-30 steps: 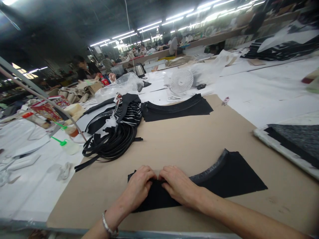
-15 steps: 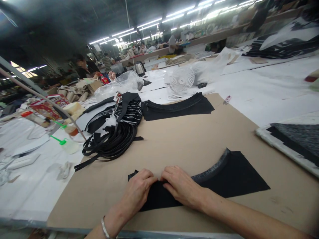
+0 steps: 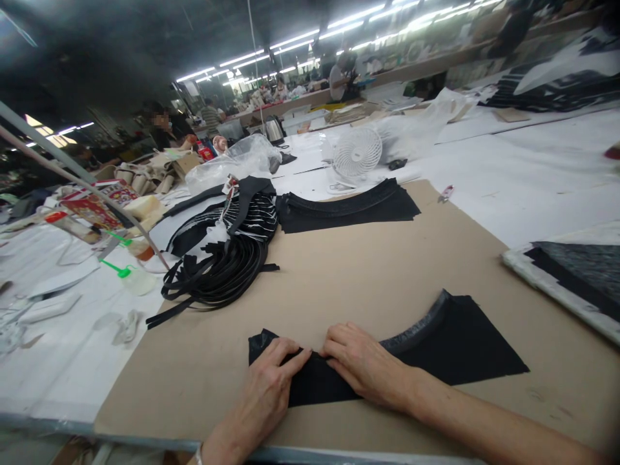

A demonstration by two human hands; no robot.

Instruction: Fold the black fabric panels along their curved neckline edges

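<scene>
A black curved fabric piece (image 3: 455, 342) lies on the brown cardboard sheet (image 3: 368, 265) close to me. My left hand (image 3: 266, 384) rests flat on its left part, fingers stretched toward the upper edge. My right hand (image 3: 363, 365) presses on the fabric's curved top edge just to the right, fingers bent and their tips against the edge. The two hands almost touch at the fingertips. The fabric's left corner (image 3: 259, 342) sticks out past my left hand.
A bundle of black strips (image 3: 217, 274) lies at the left, a stack of black cut pieces (image 3: 343, 210) at the far side. A small white fan (image 3: 357, 155) and a plastic bag (image 3: 237, 161) stand behind. A padded board (image 3: 571, 274) sits right. Glue bottles (image 3: 130, 278) lie left. People work beyond.
My left hand has slid back toward me and flattened, baring more of the fabric's left corner. My right hand has shifted slightly to the right along the curved edge.
</scene>
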